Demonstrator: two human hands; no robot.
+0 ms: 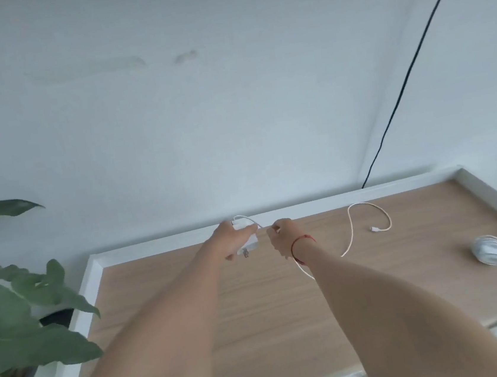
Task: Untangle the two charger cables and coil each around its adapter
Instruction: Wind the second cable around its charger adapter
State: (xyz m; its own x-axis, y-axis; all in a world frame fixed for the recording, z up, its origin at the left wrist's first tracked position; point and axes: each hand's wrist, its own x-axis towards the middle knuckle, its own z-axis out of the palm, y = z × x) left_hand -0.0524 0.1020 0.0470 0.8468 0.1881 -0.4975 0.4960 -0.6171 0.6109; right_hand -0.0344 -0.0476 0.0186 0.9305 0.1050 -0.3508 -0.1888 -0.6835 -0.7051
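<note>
- Left hand (229, 242) grips the white adapter (248, 235) above the tabletop (406, 282). Right hand (279, 236) pinches its cable (350, 223).
- The cable's loose tail lies looped on the wood and could kink or snag under the right forearm.
- A slack wrap may spring off the adapter.

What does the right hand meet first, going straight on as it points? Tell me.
Probably the white adapter held in the left hand, close ahead of the right hand; behind it, the table's white rim. Depth is unclear.
</note>
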